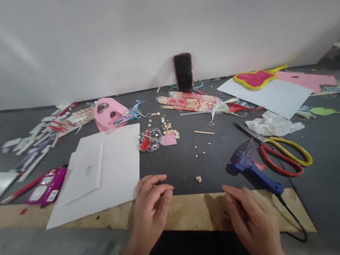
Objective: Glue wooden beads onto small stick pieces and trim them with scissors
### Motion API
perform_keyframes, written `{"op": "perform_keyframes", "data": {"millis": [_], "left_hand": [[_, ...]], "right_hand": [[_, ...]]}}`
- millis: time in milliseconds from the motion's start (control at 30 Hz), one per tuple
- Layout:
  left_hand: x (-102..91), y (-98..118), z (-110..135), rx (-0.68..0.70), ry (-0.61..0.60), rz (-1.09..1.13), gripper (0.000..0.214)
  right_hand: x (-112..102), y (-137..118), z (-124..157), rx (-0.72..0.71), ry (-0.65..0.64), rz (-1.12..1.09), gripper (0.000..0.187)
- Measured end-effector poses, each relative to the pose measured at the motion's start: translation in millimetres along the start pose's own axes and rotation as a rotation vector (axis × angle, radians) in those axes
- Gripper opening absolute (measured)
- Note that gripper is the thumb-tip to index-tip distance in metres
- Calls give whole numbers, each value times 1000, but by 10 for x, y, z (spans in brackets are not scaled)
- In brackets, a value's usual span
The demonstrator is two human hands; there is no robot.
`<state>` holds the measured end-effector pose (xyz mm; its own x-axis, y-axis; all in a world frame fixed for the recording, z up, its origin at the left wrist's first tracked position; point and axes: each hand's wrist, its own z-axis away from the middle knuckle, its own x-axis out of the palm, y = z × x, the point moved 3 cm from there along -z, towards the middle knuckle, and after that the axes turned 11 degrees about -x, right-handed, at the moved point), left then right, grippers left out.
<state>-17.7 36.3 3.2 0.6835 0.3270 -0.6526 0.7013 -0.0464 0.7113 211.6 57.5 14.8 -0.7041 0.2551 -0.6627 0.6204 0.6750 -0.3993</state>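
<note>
My left hand rests at the wooden front edge of the table with its fingers loosely bent and apart, nothing visible in it. Across from it, my right hand lies over the same edge, fingers loosely stretched, also with nothing visible in it. Between and just beyond them sits a small clump of beige beads or pieces. The blue glue gun lies beyond my right hand, beside scissors with red and yellow handles. White paper sheets lie left of my left hand.
Mid-table are a round tray of small beads, loose beige pieces and a short stick. Farther back, a phone leans on the wall behind packaged sticks. A crumpled tissue and pink mask shape lie about.
</note>
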Motion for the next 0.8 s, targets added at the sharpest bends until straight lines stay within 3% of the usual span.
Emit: {"op": "perform_keyframes", "data": {"millis": [267, 500, 667, 800], "left_hand": [[-4, 116, -107, 87, -24, -80, 15], [151, 487, -599, 163, -254, -325, 25], [373, 640, -945, 297, -264, -474, 21], [490, 607, -1117, 258, -262, -565, 23]], "right_hand": [[-3, 2, -8, 4, 0, -5, 17], [18, 24, 20, 20, -26, -56, 16], [31, 41, 45, 28, -34, -108, 17], [28, 42, 57, 28, -31, -138, 16]]}}
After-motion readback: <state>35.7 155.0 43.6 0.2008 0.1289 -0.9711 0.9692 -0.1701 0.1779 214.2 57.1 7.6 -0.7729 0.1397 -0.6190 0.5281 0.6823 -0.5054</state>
